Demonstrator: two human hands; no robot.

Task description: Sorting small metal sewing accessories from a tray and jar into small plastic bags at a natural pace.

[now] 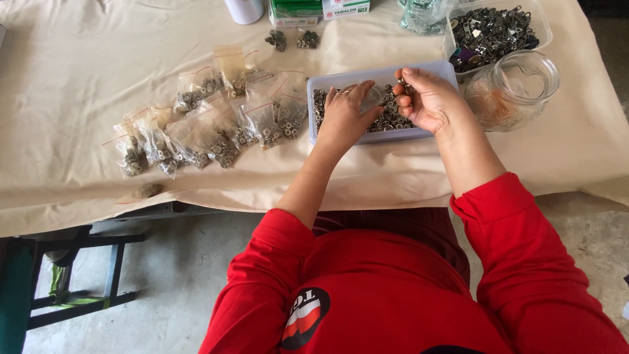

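The right hand (pixel 426 98) pinches small metal rings at its fingertips; the left hand (pixel 346 115) holds a small clear plastic bag (pixel 372 98), just beside. Both hover over the pale blue plastic tray of metal rings (pixel 419 133) on the cloth-covered bench (pixel 78 85).

The left hand (pixel 345 118) covers part of the tray (pixel 432 68). At twelve o'clock, the white cylinder (pixel 244 9) and boxes (pixel 320 10) are cut off. Pieces pinched by the right hand (pixel 426 98) are too small to identify.
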